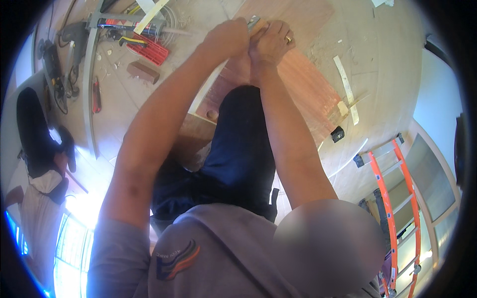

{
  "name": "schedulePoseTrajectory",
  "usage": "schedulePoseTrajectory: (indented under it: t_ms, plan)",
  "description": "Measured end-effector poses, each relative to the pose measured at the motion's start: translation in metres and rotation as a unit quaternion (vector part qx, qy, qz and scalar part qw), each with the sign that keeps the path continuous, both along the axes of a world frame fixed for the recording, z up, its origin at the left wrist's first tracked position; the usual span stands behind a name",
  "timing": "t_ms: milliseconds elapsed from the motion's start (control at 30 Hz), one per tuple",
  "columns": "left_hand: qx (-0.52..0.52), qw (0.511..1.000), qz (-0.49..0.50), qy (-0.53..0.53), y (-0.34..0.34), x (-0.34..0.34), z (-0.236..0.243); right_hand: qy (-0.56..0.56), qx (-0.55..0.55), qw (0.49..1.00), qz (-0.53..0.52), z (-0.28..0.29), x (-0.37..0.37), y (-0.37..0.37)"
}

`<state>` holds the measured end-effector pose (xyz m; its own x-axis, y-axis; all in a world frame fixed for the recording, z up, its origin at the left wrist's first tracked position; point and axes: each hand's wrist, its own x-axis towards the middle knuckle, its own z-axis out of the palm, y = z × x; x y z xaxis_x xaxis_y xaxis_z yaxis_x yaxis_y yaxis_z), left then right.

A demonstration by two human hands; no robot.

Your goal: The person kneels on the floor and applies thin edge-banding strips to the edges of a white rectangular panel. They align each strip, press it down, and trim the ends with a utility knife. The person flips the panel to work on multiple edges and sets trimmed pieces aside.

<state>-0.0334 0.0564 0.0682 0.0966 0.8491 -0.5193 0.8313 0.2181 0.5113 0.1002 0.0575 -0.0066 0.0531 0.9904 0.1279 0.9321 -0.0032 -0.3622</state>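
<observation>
My left hand [229, 36] is closed around a small metal-and-tan tool [257, 24] over the far part of a reddish wooden board [298, 84]. Just to its right, my right hand [272, 43], with a ring on one finger, is closed on the same tool, its fingers bent; exactly what the tool is I cannot make out. The board has a pale edge and a round hole near its near-left corner, and my dark-trousered knee covers part of it. A black tape measure [338, 134] is beside its right corner.
At left lie a caulking tube [126, 26], red tray [151, 49], brown block [143, 71], red cutter [96, 97], long metal bar [90, 114] and power tools [54, 74]. An orange ladder [391, 179] stands right, near pale strips [345, 87]. Another person's dark-clothed legs [35, 129] are at far left.
</observation>
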Motion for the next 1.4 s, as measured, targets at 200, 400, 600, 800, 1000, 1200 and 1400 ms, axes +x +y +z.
schedulePoseTrajectory:
  t_ms: [200, 400, 600, 800, 1000, 1200, 1400]
  plan:
    - [-0.038, 0.997, -0.049, -0.042, 0.019, -0.011, 0.0, 0.002, -0.004, 1.0, 0.002, 0.004, 0.001, 0.001]
    - [0.008, 0.999, -0.043, 0.006, 0.01, 0.007, 0.013, -0.001, 0.002, 1.0, 0.006, 0.001, 0.0, 0.001]
    - [-0.025, 1.0, 0.004, 0.006, -0.046, -0.003, 0.011, -0.055, -0.006, 0.998, 0.004, -0.002, -0.001, 0.001]
    - [-0.158, 0.985, -0.011, 0.069, -0.205, -0.048, 0.039, -0.052, -0.052, 0.997, -0.004, 0.003, -0.005, 0.0]
    - [-0.236, 0.961, 0.034, 0.136, -0.252, -0.067, 0.073, -0.057, -0.042, 0.997, 0.014, -0.001, -0.002, -0.001]
    - [-0.089, 0.965, 0.245, 0.03, -0.246, -0.081, 0.04, -0.068, -0.053, 0.996, 0.001, 0.012, 0.0, 0.0]
    - [0.087, 0.958, 0.274, 0.012, -0.263, -0.049, -0.035, -0.043, -0.042, 0.998, 0.021, 0.018, -0.01, -0.006]
